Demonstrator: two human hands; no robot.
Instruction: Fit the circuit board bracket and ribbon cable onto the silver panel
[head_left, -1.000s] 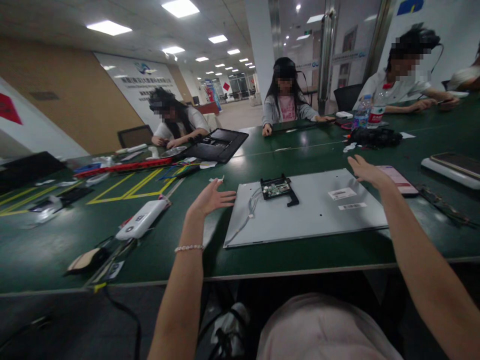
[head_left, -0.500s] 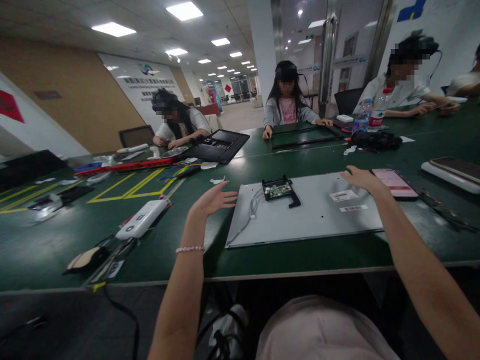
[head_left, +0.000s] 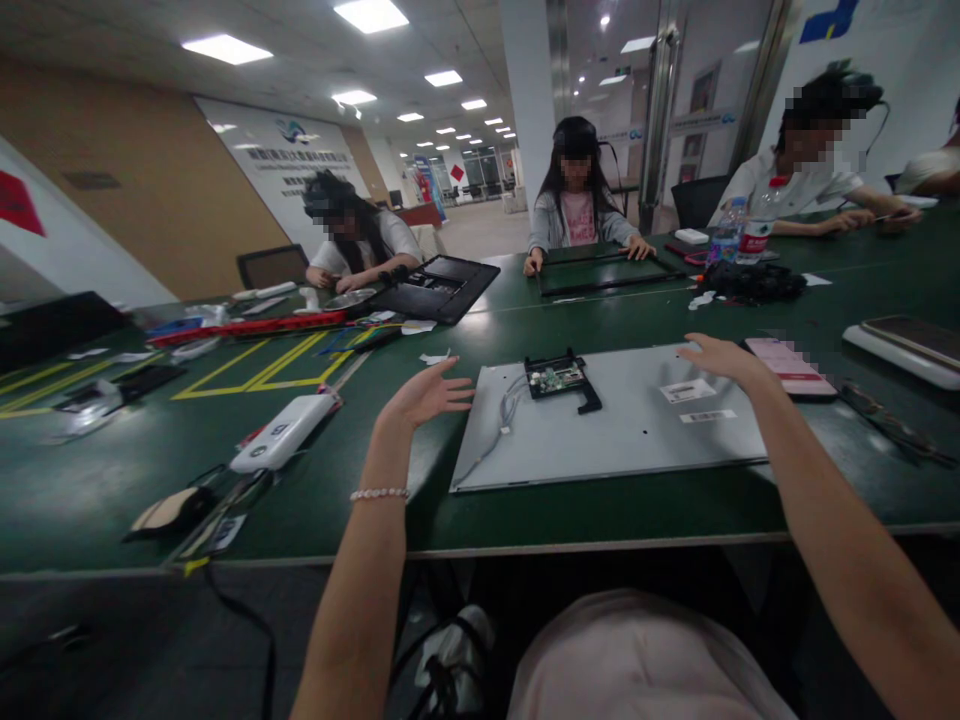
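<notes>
In front of me a grey metal display panel (head_left: 600,440) lies flat on the green table, carrying a small circuit board in a black bracket (head_left: 559,380), a grey cable (head_left: 499,430) and white labels. My left hand (head_left: 431,393) is open at the panel's left edge, fingers spread toward it; whether the fingertips touch it I cannot tell. Over the panel's right part is my right hand (head_left: 724,360), open with the thumb apart and holding nothing; its contact with the panel is unclear. A pink-screened phone (head_left: 789,367) lies just right of that hand.
Left of me are a white power bank (head_left: 283,434) and a computer mouse (head_left: 169,510). Farther back lies a black monitor housing (head_left: 439,288). A co-worker across the table touches a black frame (head_left: 611,290). Bottles (head_left: 757,228) and a black bundle (head_left: 754,282) are at the far right.
My hands and the panel stay nearly in place; the view has shifted slightly. The co-worker's hand on the black frame across the table has moved slightly left.
</notes>
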